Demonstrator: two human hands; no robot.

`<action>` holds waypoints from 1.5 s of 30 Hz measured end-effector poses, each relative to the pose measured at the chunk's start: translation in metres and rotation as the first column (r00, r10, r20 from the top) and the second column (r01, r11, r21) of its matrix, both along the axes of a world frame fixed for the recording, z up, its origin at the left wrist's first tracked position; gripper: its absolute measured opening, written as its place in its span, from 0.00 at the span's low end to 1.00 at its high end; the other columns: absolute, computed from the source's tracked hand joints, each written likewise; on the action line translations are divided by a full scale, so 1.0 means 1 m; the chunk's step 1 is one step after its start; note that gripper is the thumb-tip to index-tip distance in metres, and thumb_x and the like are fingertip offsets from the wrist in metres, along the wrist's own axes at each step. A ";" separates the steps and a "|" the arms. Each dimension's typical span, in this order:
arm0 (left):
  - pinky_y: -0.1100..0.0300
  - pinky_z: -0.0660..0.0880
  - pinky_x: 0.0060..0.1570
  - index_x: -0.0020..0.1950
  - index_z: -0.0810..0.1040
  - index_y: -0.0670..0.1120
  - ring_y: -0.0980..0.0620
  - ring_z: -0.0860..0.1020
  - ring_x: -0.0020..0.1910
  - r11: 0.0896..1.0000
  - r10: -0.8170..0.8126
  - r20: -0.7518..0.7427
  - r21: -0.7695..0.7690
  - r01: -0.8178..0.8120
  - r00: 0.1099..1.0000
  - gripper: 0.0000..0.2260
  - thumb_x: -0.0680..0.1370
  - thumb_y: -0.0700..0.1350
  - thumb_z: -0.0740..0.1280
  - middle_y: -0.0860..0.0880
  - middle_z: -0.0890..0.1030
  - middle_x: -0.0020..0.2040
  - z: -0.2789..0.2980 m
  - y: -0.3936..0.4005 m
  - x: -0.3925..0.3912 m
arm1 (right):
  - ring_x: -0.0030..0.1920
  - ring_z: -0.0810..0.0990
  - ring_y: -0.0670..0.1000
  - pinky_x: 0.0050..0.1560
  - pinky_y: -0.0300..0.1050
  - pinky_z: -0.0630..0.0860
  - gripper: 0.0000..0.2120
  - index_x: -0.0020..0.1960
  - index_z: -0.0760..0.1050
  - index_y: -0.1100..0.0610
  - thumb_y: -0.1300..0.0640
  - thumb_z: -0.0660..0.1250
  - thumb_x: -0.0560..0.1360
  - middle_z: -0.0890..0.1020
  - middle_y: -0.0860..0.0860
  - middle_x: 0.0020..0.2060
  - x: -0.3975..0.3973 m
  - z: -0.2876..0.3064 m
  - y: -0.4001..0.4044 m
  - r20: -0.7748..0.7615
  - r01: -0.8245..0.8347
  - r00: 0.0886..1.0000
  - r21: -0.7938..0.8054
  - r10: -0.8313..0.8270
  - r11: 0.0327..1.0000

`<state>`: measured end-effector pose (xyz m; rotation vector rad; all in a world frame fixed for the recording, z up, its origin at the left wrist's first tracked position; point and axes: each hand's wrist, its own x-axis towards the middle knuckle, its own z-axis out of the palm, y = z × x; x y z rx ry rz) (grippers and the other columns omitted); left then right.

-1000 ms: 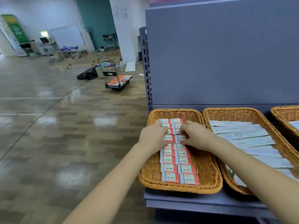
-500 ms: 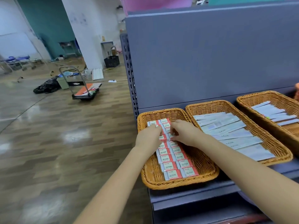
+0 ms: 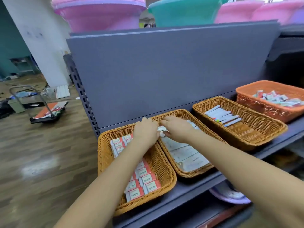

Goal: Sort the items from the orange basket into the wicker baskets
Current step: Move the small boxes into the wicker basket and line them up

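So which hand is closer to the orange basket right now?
The right hand, though neither is near. It sits over the middle wicker basket, with another wicker basket between it and the orange basket. The left hand is farther left, over the eraser basket.

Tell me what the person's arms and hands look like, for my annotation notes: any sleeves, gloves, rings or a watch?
Both arms are bare from the frame edge to the wrists, with no sleeve in view. The left hand and right hand wear no gloves. No watch, bracelet or ring shows on the visible sides, though the picture is slightly blurred and the fingers are partly hidden.
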<state>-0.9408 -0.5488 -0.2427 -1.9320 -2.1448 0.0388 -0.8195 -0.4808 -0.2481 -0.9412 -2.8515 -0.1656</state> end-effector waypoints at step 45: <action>0.56 0.71 0.42 0.53 0.79 0.43 0.45 0.78 0.50 0.915 -0.068 0.157 -0.383 0.125 0.985 0.13 0.77 0.51 0.66 0.47 0.78 0.46 0.007 0.377 0.410 | 0.57 0.77 0.55 0.52 0.45 0.72 0.18 0.61 0.76 0.58 0.49 0.63 0.77 0.79 0.55 0.57 0.408 -0.002 0.343 0.298 0.380 0.905 -0.247 -0.303 0.892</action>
